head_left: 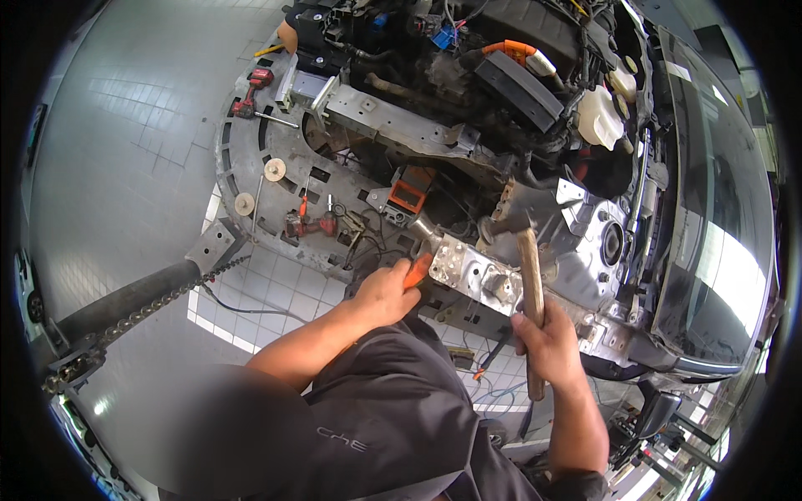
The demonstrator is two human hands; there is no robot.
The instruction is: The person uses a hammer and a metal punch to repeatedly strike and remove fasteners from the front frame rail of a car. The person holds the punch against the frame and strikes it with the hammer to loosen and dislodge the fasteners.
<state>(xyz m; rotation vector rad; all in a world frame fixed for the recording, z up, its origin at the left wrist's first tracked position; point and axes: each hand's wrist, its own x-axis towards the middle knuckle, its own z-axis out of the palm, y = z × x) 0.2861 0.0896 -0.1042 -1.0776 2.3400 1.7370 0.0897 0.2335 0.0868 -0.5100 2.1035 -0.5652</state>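
My left hand [386, 292] is closed on an orange-handled tool [418, 269], held against the end of a silver metal frame rail [476, 271] on the car's front end. My right hand [547, 342] grips a hammer [528, 259] upright by its wooden handle, its dark head at the top over the rail, near the silver strut tower [593, 246]. Whether the hammer head touches metal, I cannot tell. The working tip of the orange-handled tool is hard to make out.
A slotted steel bench [234, 154] carries red power drills [314, 224], discs and hand tools. A chained pulling arm [125, 301] reaches in from the left. The engine bay [518, 75] fills the top; car glass [710, 200] is at right. Another person's arm [286, 37] shows at top left.
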